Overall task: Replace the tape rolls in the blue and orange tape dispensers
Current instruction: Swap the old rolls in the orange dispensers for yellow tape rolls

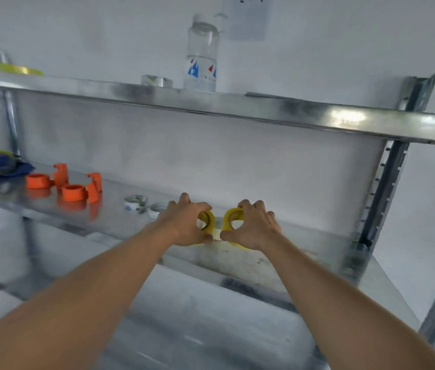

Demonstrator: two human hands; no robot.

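Left hand (188, 225): grips a yellow tape roll (207, 218), mostly covered.
Right hand (251, 225): grips the second yellow roll (231, 214), lower part hidden.
Orange dispensers (73, 192): shelf (120, 209), left.
Blue dispenser (4, 161): blurred, far left.

left hand (188, 225) grips yellow roll (207, 217) | right hand (253, 225) grips yellow roll (231, 214) | metal shelf (114, 209)

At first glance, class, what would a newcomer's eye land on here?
Both hands, left hand and right hand, meet mid-shelf, each gripping a yellow tape roll. Left of them lie bright orange dispenser parts. A clear bottle stands on the upper shelf.
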